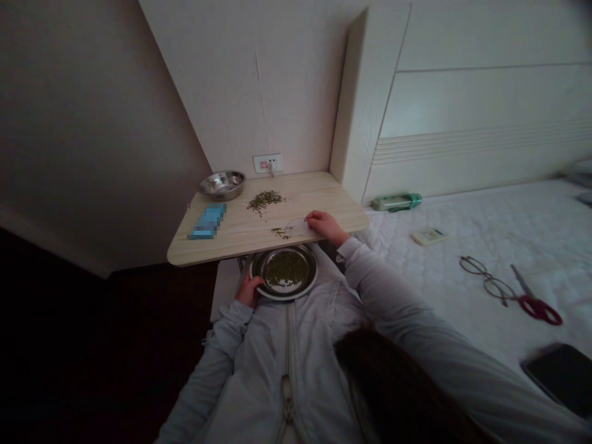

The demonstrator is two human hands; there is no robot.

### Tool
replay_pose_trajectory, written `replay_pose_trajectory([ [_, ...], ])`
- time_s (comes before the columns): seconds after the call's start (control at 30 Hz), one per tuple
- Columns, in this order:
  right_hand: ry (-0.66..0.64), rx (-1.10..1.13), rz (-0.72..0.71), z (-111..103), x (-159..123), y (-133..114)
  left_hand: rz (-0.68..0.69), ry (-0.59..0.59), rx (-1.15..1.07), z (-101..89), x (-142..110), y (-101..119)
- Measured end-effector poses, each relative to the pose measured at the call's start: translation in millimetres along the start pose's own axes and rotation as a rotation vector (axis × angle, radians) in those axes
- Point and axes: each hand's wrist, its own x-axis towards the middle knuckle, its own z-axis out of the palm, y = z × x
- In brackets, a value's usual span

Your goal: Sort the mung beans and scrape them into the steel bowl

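Two hands at work on green grains. Left hand: grasping the lower-left rim of a round metal plate, thumb over the edge. Plate sits over the lap, just below the near edge of the pale wood counter; loose green grains cover much of its floor. Right hand: fingers curled, low over the counter's right part, tips at a thin, pale, see-through piece. Pinched or merely touched, cannot tell.

Grains on the counter: larger heap toward the back, small scatter near the front edge, just left of the see-through piece.

Step in hand, as I judge it: fine handling of the small scatter, plate held ready below. The next move calls for light fingertip control on the right, a steady plate on the left.

Bearings: plate is round, no long axis; open face upward, toward the wearer's view. Larger heap stretches mostly left to right, trailing stray grains forward. See-through piece seems to run from the right fingertips leftward; its outline is too faint to fix the axis.
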Motion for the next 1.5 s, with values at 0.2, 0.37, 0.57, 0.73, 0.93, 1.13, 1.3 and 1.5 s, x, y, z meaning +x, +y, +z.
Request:
replay_pose_trajectory([
  [0.2, -0.022, 0.034, -0.007, 0, 0, 1, -0.003, 0.003, 0.007, -0.5, 0, 0],
  [0.37, -0.044, 0.026, -0.004, 0, 0, 2, 0.001, 0.0, 0.005, 0.5, -1, 1],
  [0.57, -0.051, 0.01, -0.022, 0, 1, 3, 0.0, -0.01, 0.001, 1.6, -2, 2],
  [0.73, -0.025, 0.028, -0.018, 0, 0, 0, 0.01, 0.005, -0.008, 1.8, -2, 2],
  [0.93, -0.115, 0.096, -0.024, -1, -2, 0, -0.002, 0.006, -0.002, 1.0, -2, 0],
  [1.13, -0.158, -0.047, -0.026, 5, 1, -7, -0.009, 0.005, 0.009, 1.4, -2, 1],
  [1.3, -0.124, -0.129, -0.071, 17, 8, -14, -0.003, 0.004, 0.025, 0.7, -1, 1],
  [1.5, -0.06, -0.144, -0.081, 29, 14, -23, -0.003, -0.014, 0.022, -0.3, 0, -1],
])
